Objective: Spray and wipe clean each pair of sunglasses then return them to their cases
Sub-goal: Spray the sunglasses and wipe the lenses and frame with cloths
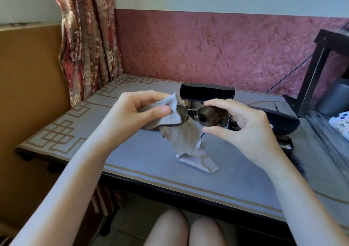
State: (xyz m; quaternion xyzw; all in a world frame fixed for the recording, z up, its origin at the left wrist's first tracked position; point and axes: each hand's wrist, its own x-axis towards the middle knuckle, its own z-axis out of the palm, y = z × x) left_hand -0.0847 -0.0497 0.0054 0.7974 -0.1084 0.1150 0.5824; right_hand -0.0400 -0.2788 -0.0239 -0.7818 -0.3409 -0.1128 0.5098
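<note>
Sunglasses: light, thin metal frame, likely fragile. Right hand fingers pinch rim, top and bottom. Left hand thumb and fingers pinch soft cloth over other lens.

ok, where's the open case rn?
Head view, just right of centre: the open black case stands on the table directly behind the held-up sunglasses, with a second dark case lying to its right.
</note>
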